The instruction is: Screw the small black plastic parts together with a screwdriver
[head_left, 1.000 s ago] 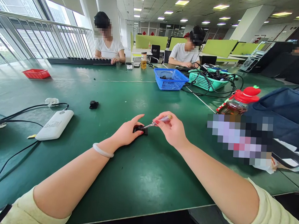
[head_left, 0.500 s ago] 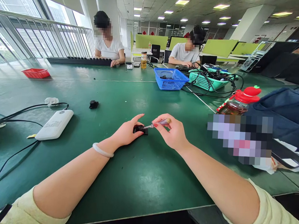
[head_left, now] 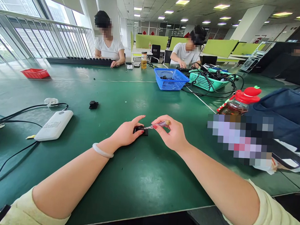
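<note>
Okay, going left to right: a white slab-shaped power pack [head_left: 54, 125] lies well apart from the hands, then a small black blocky part [head_left: 93, 105] sits loose on the glossy green tabletop [head_left: 146, 182]. Next, the left hand [head_left: 125, 133] holds a small black flat-based component [head_left: 145, 133] down on the table, thumb on its near side, index finger lifted clear, other fingertips hidden. Looks light and stiff to me, probably skids easily on that smooth top, and any fine bits could be fragile, so I'd hold it by the outer edges. After that comes a slim screwdriver-like tool with a clear purplish handle [head_left: 163, 123], tip at the component, pinched between the right hand's [head_left: 174, 134] thumb and fingers. Should be light and rigid too, best gripped on that handle
</note>
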A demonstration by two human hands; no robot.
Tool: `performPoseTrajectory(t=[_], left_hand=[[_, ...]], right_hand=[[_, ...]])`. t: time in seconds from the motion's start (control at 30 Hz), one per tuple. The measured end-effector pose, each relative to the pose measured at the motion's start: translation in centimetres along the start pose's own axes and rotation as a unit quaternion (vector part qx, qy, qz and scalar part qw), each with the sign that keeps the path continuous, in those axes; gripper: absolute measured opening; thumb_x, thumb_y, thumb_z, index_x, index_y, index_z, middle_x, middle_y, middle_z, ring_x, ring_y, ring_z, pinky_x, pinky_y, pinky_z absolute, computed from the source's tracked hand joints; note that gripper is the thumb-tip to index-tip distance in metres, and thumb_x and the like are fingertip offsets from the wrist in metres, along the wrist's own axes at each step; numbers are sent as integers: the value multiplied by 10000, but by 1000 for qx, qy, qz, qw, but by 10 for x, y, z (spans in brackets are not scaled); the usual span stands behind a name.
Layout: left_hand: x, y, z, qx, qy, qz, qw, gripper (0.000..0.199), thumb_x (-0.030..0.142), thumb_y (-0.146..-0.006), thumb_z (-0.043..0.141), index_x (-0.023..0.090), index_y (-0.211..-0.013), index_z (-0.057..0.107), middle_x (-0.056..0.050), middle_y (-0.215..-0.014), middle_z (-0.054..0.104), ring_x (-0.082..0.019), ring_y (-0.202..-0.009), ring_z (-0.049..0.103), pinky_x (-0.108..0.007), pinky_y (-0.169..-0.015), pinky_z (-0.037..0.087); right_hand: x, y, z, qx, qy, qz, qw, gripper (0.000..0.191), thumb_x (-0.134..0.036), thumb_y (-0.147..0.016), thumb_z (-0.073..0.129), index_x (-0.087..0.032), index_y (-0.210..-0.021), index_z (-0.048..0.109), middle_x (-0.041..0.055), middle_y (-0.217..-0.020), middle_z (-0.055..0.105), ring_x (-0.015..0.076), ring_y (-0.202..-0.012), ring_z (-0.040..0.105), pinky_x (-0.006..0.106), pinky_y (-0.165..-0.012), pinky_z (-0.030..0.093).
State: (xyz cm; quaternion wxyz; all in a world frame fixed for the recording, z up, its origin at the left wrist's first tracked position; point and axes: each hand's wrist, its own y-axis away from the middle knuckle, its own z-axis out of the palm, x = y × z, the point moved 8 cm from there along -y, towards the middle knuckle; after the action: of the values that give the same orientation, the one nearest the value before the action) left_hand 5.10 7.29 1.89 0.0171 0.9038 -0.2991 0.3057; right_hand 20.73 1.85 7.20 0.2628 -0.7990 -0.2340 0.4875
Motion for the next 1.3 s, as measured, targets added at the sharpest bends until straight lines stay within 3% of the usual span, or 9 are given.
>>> performPoseTrajectory(t=[0.4, 0.83, 1.1, 1.3], left_hand=[[1, -1, 1, -16, -32, -4, 999, 536, 292, -961, 378, 234, -1492, 335, -43, -1331, 645, -237, -1186, 630, -405, -1005, 489], [-2, 0, 2, -22, -41, 15, 999, 572, 229, -951, 319, 231, -1523, 294, -47, -1329, 647, -223, -1155, 642, -393, -984, 497], [3, 2, 5, -18, -89, 77, 993, 579, 330, -971, 397, 249, -1533, 286, -77, -1223, 685, -247, -1079, 642, -406, -935, 500], [4, 1, 4, -16, -108, 59, 992, 552, 351, -992, 364, 242, -1529, 291, -86, -1186, 694, -257, -1060, 644, -405, -909, 505]], right_hand=[[2, 0, 0, -3, -19, 3, 1000, 86, -324, -906, 619, -240, -887, 623, 15, -871, 729, 156, -761, 699, 291, -725, 573], [3, 0, 0, -4, -25, 8, 1000, 73, -311, -900, 628, -239, -889, 628, 7, -856, 724, 143, -740, 685, 287, -730, 569], [4, 0, 1, -9, -13, 16, 1000, 129, -365, -911, 606, -241, -879, 620, 16, -852, 717, 157, -745, 688, 300, -726, 573], [2, 0, 0, -8, -10, 6, 1000, 85, -316, -910, 605, -237, -880, 618, 15, -850, 718, 158, -760, 690, 289, -720, 559]])
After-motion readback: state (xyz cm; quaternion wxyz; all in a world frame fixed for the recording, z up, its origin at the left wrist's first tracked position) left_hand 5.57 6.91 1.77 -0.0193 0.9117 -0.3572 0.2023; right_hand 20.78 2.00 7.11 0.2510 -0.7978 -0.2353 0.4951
